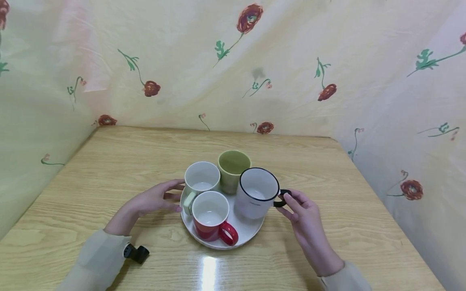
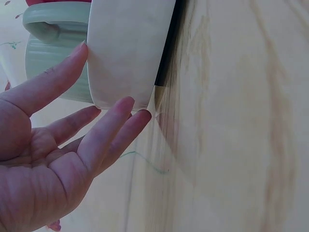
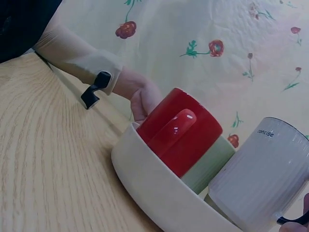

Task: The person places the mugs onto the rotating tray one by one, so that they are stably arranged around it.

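A white round dish (image 1: 251,231) with a raised wall holds several mugs. My right hand (image 1: 307,214) pinches the black handle (image 1: 281,199) of a white mug with a black rim (image 1: 255,204), at the dish's right side. Whether that mug's base touches the dish is hidden. My left hand (image 1: 156,198) is at the dish's left side, fingers extended; in the left wrist view its fingertips meet the dish wall (image 2: 128,53). A red mug (image 1: 209,231) stands in front, a pale green mug (image 1: 202,178) behind it at left, and an olive-green cup (image 1: 233,178) at the back.
The dish stands on a wood-grain table (image 1: 145,157). Cream fabric with red flowers (image 1: 182,60) hangs along the back and both sides. A black camera mount (image 1: 136,254) sticks out from my left sleeve near the tabletop.
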`<action>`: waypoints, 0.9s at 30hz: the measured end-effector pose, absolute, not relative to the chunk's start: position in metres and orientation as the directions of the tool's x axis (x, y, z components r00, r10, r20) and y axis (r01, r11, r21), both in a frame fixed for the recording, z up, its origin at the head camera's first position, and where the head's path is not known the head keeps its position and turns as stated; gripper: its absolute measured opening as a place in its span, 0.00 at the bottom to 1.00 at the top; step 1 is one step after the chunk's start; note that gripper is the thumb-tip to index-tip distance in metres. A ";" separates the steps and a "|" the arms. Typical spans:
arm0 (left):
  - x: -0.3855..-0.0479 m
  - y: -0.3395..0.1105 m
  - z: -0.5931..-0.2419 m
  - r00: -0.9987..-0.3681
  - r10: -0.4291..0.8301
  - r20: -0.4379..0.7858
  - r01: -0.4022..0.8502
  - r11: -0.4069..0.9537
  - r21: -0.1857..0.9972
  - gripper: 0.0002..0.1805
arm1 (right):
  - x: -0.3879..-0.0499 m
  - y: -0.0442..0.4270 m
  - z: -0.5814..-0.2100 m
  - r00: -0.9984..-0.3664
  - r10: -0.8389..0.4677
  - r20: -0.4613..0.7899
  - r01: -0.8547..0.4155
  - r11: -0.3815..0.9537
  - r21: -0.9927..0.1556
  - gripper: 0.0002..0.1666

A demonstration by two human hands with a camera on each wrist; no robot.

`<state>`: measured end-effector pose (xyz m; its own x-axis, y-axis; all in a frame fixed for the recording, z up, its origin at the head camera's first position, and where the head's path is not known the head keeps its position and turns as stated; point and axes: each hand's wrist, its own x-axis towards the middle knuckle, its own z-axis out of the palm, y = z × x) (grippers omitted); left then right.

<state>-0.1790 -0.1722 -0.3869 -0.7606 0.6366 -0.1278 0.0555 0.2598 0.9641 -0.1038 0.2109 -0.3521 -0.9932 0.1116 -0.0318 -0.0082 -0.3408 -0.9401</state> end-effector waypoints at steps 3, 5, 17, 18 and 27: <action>-0.179 -0.172 -0.387 -0.763 0.633 -0.131 0.046 0.255 0.966 0.45 | -0.105 0.208 -0.354 -0.993 0.115 -0.038 -0.003 -0.338 -0.941 0.15; -0.178 -0.172 -0.386 -0.767 0.628 -0.134 0.042 0.257 0.966 0.45 | -0.105 0.207 -0.355 -0.992 0.117 -0.042 0.000 -0.341 -0.940 0.15; -0.178 -0.172 -0.385 -0.790 0.596 -0.145 0.036 0.281 0.959 0.45 | -0.105 0.198 -0.361 -0.987 0.132 -0.088 0.045 -0.299 -0.953 0.17; -0.178 -0.172 -0.385 -0.787 0.601 -0.139 0.041 0.277 0.960 0.45 | -0.106 0.198 -0.361 -0.987 0.133 -0.091 0.048 -0.296 -0.954 0.17; -0.178 -0.171 -0.385 -0.776 0.620 -0.111 0.066 0.256 0.965 0.44 | -0.106 0.194 -0.366 -0.984 0.141 -0.106 0.061 -0.290 -0.955 0.18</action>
